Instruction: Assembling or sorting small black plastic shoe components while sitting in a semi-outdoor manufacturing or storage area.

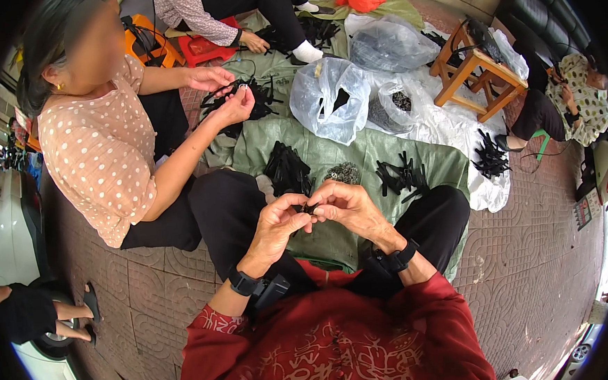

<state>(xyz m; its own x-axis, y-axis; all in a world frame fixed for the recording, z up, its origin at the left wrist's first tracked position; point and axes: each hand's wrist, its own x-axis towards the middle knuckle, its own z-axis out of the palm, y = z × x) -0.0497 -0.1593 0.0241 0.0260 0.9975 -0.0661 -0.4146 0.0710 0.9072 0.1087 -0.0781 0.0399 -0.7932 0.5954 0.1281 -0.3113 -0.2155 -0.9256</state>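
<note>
My left hand [278, 223] and my right hand [352, 208] meet above my lap, fingertips pinched together. Between them is a small dark piece [310, 209], mostly covered by the fingers; its exact kind cannot be made out. Just beyond my left hand lies a pile of black strips [287, 169]. A small heap of shiny metal pieces [345, 173] sits past my right fingers. More black strips [400, 176] are spread to the right of that heap, all on a green sheet [256, 143].
At left, a seated person [99, 147] in a dotted blouse handles a thin black piece. Clear plastic bags [330, 98] stand ahead. A wooden stool [477, 68] is at far right, near another seated person [570, 97]. A patterned sleeve [203, 18] reaches in at the top.
</note>
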